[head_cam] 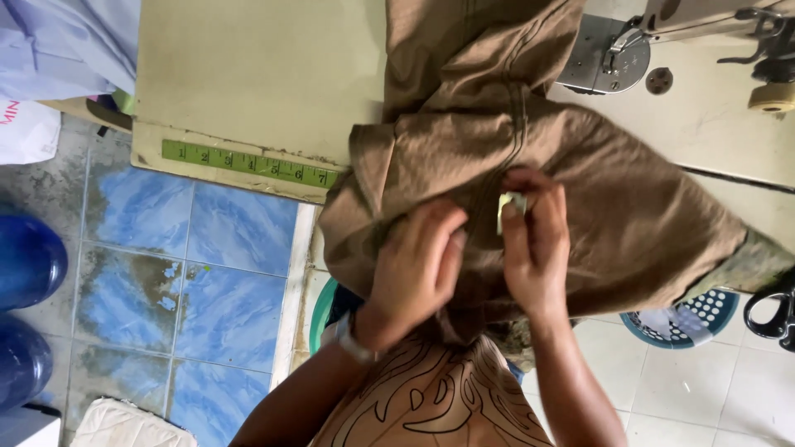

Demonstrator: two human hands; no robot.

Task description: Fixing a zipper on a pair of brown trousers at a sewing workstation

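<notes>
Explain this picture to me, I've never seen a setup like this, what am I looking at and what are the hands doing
This is one picture from a camera worn on a person's head, looking down at their own two bare hands. Both hands work on a brown garment that drapes off a pale sewing table. The left hand grips a fold of the cloth. The right hand pinches a small pale tag against it. A green measuring strip runs along the table edge, and part of a sewing machine shows at the top right. Black scissors peek in at the right edge, above a perforated basket on the tiled floor.

Single head-worn view, close, straight down over the lap.
</notes>
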